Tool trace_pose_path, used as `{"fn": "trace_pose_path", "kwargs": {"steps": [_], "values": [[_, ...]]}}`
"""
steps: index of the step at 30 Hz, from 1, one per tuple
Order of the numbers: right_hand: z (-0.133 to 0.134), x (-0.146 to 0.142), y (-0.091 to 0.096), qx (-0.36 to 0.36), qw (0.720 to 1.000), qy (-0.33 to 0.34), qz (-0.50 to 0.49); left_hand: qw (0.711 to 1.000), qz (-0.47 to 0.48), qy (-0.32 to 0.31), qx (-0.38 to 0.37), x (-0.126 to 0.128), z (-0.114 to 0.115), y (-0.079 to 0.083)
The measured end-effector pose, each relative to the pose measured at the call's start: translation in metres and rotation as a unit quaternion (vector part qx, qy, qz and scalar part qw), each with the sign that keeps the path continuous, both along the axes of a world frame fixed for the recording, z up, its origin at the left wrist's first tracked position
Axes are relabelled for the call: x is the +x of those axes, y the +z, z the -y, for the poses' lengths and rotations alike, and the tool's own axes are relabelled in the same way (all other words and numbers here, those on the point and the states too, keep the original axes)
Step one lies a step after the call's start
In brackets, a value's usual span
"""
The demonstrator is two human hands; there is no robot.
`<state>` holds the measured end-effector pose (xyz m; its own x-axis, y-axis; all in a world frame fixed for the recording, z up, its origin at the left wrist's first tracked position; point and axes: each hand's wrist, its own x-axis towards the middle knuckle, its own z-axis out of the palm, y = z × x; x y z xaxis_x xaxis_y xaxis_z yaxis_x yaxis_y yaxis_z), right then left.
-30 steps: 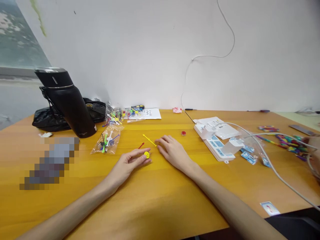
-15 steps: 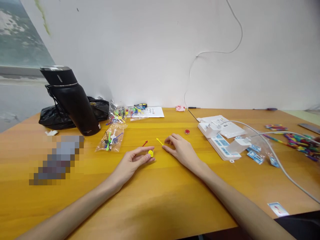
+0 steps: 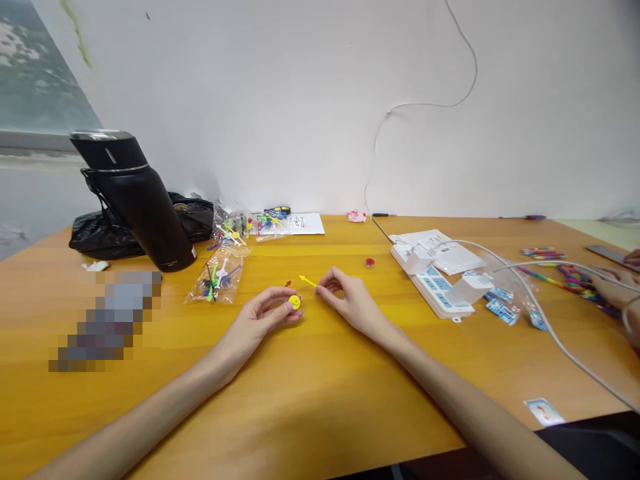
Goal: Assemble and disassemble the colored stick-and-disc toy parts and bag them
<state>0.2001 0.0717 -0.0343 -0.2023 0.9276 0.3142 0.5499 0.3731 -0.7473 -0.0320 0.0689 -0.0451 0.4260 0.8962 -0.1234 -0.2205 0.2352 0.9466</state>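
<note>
The left hand (image 3: 260,317) lies on its side on the table (image 3: 310,400), a little left of the middle. Its thumb and fingertips pinch a small yellow disc (image 3: 295,302) at the hand's right end. The disc is round and bright yellow, no wider than a fingertip, and sits just above the tabletop; its finer detail is too small to make out.

Just right of it, the right hand (image 3: 350,301) rests with its fingers curled and its fingertips pinched on one end of a yellow stick (image 3: 307,281). The stick is thin, with an arrow-shaped tip, and slants up and to the left from the fingers, ending just beyond the disc on the far side. The two hands are close together but apart, with the disc between them.

A red stick (image 3: 288,283) shows just beyond the left hand's fingers, mostly hidden by them. A small red disc (image 3: 369,263) lies farther off, to the far right of the right hand. To the left lies a clear bag of coloured sticks (image 3: 217,277), and beyond it a black flask (image 3: 135,200) leans. A white power strip (image 3: 433,285) lies to the right, and another person's hand (image 3: 617,292) shows at the right edge.
</note>
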Motion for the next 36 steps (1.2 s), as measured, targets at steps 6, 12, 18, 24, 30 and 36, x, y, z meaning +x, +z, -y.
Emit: {"fn": "trace_pose_path", "kwargs": {"steps": [6, 12, 18, 24, 30, 36], "values": [[0.016, -0.021, 0.012, 0.01, 0.986, 0.051, -0.158, 1.0, 0.0, -0.015, 0.009, -0.001, -0.002, -0.003], [0.022, -0.028, 0.013, 0.006, 0.987, 0.073, -0.14, 0.999, 0.01, -0.035, 0.021, -0.001, -0.002, -0.003], [0.021, -0.027, 0.012, -0.037, 0.986, 0.056, -0.155, 0.999, -0.012, -0.03, 0.023, -0.003, -0.002, -0.002], [0.023, -0.028, 0.015, -0.069, 0.989, 0.049, -0.124, 0.999, -0.027, -0.025, 0.024, -0.001, -0.001, 0.001], [0.022, -0.027, 0.014, -0.084, 0.984, 0.066, -0.144, 0.999, -0.029, -0.01, 0.039, 0.0, 0.001, 0.001], [0.02, -0.027, 0.012, -0.115, 0.973, 0.084, -0.184, 0.999, -0.025, -0.02, 0.031, -0.002, 0.0, -0.003]]}}
